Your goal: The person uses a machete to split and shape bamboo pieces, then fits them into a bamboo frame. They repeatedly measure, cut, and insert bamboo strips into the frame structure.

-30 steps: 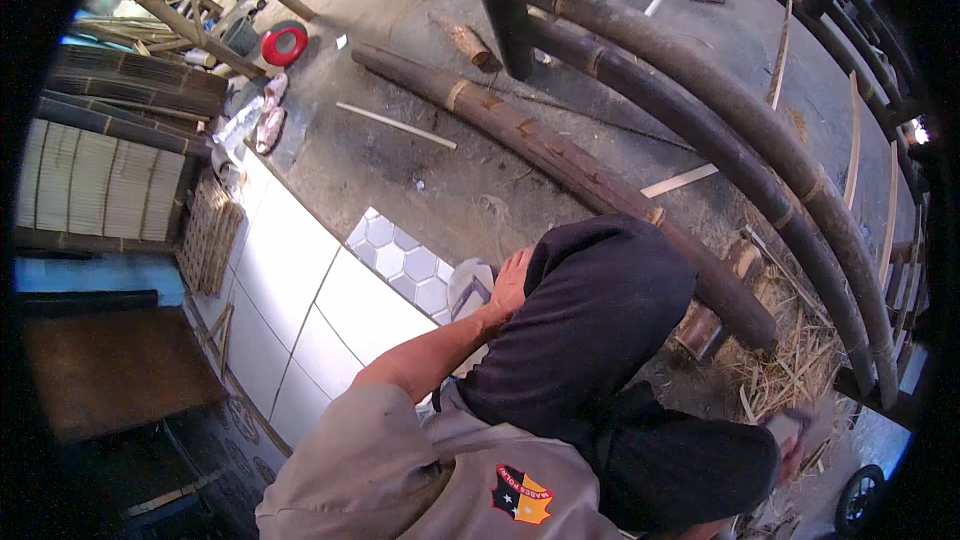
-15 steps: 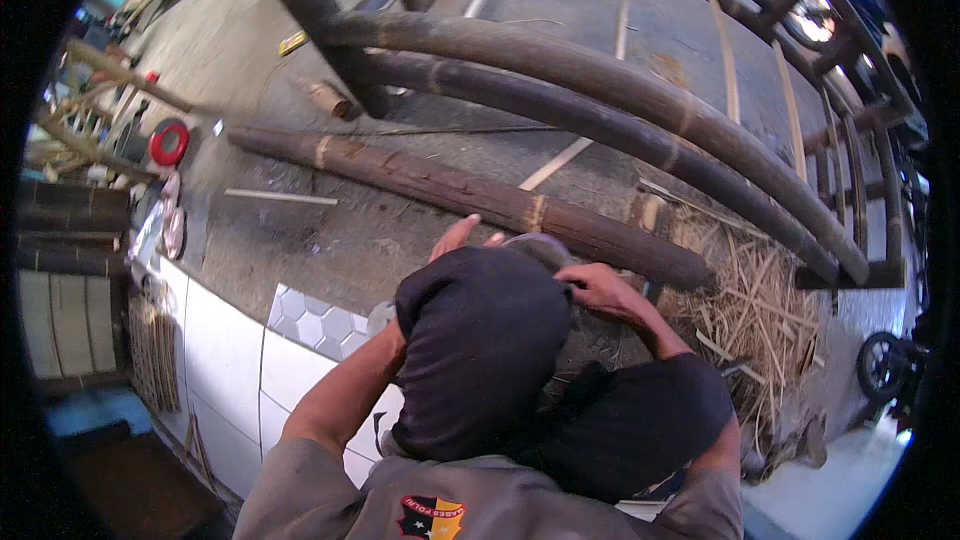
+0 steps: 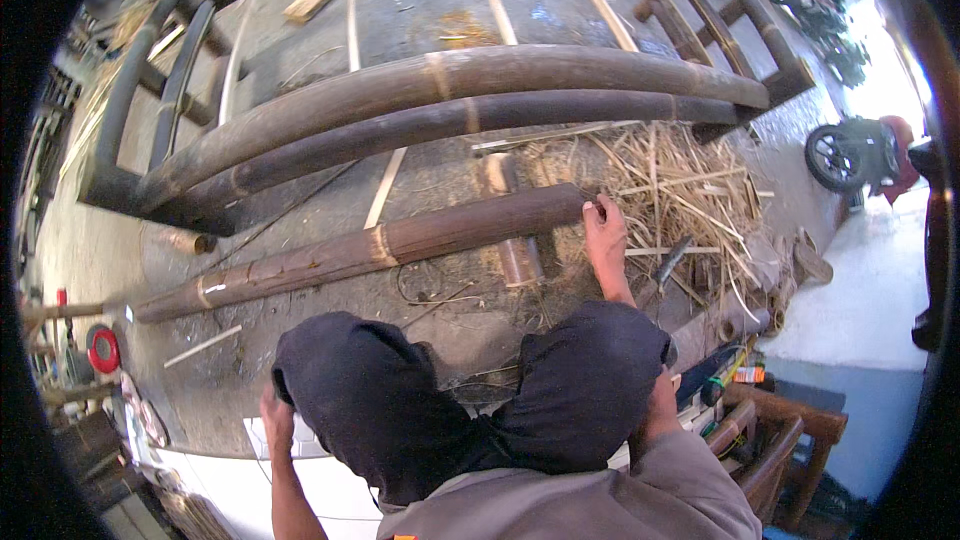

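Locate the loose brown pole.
In the head view, the pole lies mostly left of centre, nearer than the bamboo frame, its right end by the right hand.

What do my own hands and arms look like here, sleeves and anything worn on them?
Your left hand and right hand are bare, with no gloves or wristwatch showing. The plain grey-brown fabric right sleeve is short, leaving the right forearm uncovered. The left forearm is uncovered too; its sleeve is out of view.

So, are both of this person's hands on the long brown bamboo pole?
No, the left hand is beside the left knee, apart from the pole; only the right hand is at its end.
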Demonstrator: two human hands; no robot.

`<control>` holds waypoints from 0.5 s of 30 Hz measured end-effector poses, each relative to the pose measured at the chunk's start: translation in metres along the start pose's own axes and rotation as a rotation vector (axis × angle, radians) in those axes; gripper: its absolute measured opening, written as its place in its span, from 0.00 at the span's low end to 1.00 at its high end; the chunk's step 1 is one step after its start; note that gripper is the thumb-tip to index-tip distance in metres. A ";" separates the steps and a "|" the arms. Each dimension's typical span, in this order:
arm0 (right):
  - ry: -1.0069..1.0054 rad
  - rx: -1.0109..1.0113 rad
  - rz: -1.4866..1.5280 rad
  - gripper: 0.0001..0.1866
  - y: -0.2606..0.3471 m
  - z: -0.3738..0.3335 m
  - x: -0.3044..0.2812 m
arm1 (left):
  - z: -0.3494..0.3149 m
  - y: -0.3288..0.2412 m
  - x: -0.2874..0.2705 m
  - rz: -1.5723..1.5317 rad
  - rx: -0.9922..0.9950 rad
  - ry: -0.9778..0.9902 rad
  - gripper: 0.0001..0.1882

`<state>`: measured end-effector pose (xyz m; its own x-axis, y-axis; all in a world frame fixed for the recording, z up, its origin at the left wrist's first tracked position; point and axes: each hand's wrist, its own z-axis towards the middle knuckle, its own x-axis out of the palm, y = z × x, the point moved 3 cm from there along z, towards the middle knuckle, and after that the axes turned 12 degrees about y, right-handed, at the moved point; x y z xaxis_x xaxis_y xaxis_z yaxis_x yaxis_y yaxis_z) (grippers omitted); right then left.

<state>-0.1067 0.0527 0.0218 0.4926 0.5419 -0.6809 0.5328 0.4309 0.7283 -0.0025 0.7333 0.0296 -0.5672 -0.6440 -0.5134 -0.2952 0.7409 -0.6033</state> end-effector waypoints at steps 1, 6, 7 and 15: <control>-0.066 0.151 0.033 0.29 -0.021 0.002 -0.002 | -0.012 0.024 -0.010 0.126 -0.142 -0.100 0.22; 0.092 0.168 0.146 0.31 -0.058 0.007 0.034 | -0.008 0.067 -0.023 0.787 -0.275 -0.112 0.36; 0.120 0.195 0.156 0.31 -0.058 0.007 0.038 | -0.004 0.060 -0.021 0.785 -0.241 -0.226 0.39; 0.071 0.105 0.524 0.21 -0.002 -0.013 0.002 | 0.072 -0.177 0.067 0.960 0.674 -0.273 0.42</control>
<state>-0.1157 0.0623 0.0196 0.6651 0.7140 -0.2187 0.2955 0.0173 0.9552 0.0672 0.5450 0.0583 -0.1305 0.0358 -0.9908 0.6652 0.7442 -0.0607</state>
